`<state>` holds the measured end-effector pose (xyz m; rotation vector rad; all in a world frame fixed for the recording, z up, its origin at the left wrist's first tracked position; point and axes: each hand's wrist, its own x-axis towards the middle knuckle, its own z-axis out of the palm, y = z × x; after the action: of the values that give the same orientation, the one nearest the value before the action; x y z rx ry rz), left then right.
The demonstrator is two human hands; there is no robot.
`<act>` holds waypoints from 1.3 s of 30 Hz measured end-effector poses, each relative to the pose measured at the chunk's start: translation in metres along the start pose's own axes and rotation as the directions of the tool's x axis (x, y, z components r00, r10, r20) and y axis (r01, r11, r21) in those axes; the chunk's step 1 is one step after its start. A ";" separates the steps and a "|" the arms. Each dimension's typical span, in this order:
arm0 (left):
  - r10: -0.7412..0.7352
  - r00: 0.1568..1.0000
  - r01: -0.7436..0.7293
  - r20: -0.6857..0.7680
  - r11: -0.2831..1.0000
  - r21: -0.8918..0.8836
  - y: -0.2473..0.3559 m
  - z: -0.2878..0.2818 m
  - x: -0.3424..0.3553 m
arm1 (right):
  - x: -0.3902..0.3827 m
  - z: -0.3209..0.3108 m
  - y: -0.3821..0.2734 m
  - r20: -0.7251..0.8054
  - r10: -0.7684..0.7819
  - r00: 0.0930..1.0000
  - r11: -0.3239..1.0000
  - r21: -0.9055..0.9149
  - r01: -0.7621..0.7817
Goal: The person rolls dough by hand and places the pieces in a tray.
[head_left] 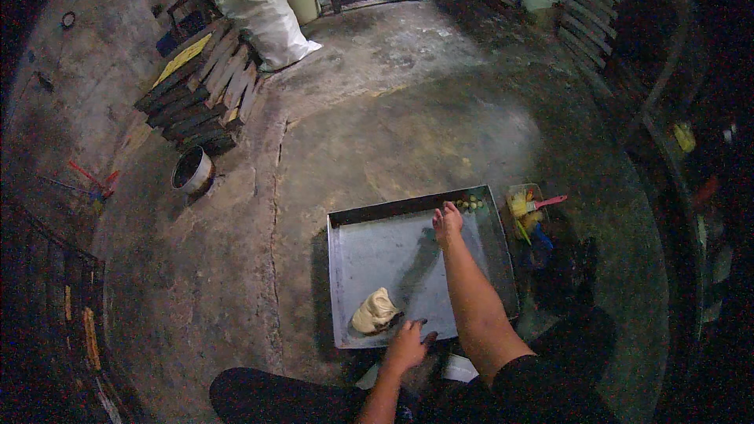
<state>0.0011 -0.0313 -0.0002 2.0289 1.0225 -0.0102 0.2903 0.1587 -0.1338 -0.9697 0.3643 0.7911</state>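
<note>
A square metal tray (393, 243) with raised sides lies on the floor in front of me. In its near left corner rests a lump of pale dough (375, 312) with a dark patch on its right side. Just right of the dough, at the tray's near edge, my left hand (407, 345) is open, its fingers apart and their tips dark. My right hand (448, 224) reaches over the far side, fingers loosely spread, with nothing visible in them. Several small green round pieces (471, 203) sit in the far right corner beside that hand.
Right of the tray is a small container (524, 198) with a pink-handled brush (548, 202) across it. A round pot (193, 171) stands to the left, near stacked dark slatted trays (200, 90). A white sack (271, 23) leans behind them.
</note>
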 end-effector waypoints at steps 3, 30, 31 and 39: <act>-0.022 0.999 0.022 0.025 1.000 -0.010 0.008 0.002 0.001 | 0.014 -0.018 0.000 -0.009 0.068 0.998 0.981 0.181 -0.065; -0.477 0.878 0.461 -0.041 0.818 0.345 -0.016 -0.014 -0.011 | -0.216 -0.111 0.105 0.621 0.103 0.777 -0.086 -0.772 0.629; -0.492 0.870 0.475 -0.044 0.808 0.348 -0.031 -0.010 -0.012 | -0.239 -0.109 0.104 0.637 0.117 0.762 -0.145 -0.748 0.647; -0.555 0.832 0.537 0.015 0.812 0.227 -0.042 -0.032 -0.014 | -0.248 -0.134 0.074 0.413 0.285 0.865 -0.109 -0.883 0.457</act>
<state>-0.0468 -0.0050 -0.0033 1.8266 1.5784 -0.5265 0.0779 -0.0379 -0.0999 -2.1744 -1.0984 1.1337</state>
